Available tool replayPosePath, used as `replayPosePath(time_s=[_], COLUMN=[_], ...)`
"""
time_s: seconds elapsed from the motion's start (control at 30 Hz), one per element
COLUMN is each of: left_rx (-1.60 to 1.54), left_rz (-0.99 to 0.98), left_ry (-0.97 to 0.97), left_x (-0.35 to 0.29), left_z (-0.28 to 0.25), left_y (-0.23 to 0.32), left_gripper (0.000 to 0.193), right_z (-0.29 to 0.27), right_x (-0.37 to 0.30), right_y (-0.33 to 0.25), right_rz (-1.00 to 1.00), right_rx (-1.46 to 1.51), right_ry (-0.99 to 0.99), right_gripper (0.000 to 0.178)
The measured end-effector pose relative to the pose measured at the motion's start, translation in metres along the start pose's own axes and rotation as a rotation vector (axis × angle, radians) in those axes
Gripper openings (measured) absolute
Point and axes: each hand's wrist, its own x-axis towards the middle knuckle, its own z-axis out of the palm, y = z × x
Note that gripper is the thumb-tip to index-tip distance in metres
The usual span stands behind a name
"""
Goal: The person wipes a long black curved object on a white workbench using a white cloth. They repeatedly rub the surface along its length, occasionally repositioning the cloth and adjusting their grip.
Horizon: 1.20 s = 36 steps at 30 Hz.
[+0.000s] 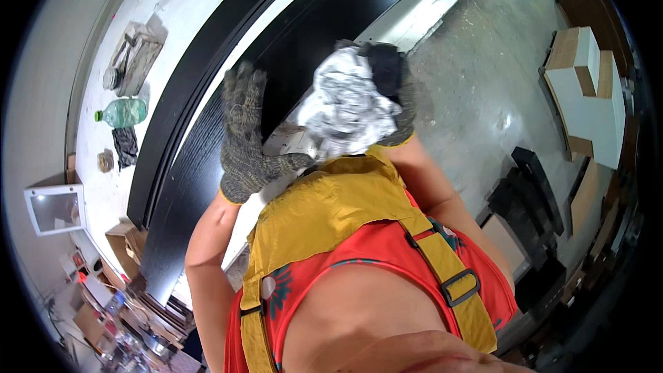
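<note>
My left hand (pixel 243 137), in a grey knitted glove, lies with fingers stretched out and thumb spread over the near black board (pixel 186 207). It holds nothing. In my right hand (pixel 407 114), also gloved, is a crumpled white cloth (pixel 345 100) with dark marks. A piece of black fabric (pixel 385 69) is bunched at the cloth's right side. The cloth hides most of the right hand's fingers and is slightly blurred. It hangs in front of my yellow apron (pixel 324 200), by the edge of the near board.
Another black board (pixel 176 100) lies farther left on the white table (pixel 90 148). Beyond it are a green-tinted bottle (pixel 126 112), a stained block (pixel 138 62) and a small jar (pixel 110 79). White-and-brown panels (pixel 587 103) and black pieces (pixel 525 200) lie on the right floor.
</note>
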Motion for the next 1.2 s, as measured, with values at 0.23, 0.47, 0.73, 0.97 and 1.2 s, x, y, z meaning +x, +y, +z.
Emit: replayPosePath(time_s=[0.23,0.47,0.73,0.97,1.2], left_rx=[0.399,0.163,-0.237,-0.409,-0.36], left_rz=[-0.142,-0.213,-0.25,-0.452,-0.475], left_ry=[-0.222,-0.277,-0.46,-0.507,-0.513], left_x=[-0.014,-0.002,0.005,0.017,0.021], left_z=[0.001,-0.023,-0.063,-0.078,-0.084], left_y=[-0.016,-0.015,-0.037,-0.033,-0.029], left_gripper=[0.102,0.089,0.087,0.091,0.092], right_z=[-0.057,-0.108,-0.072,-0.045,-0.037], right_x=[-0.055,-0.089,-0.065,-0.047,-0.039], right_y=[-0.082,-0.101,-0.08,-0.068,-0.054], right_rz=[-0.195,-0.328,-0.265,-0.154,-0.051], right_rx=[-0.425,-0.416,-0.526,-0.572,-0.609], right_ry=[0.046,0.157,0.136,0.018,0.092], right_gripper=[0.053,0.048,0.037,0.041,0.061])
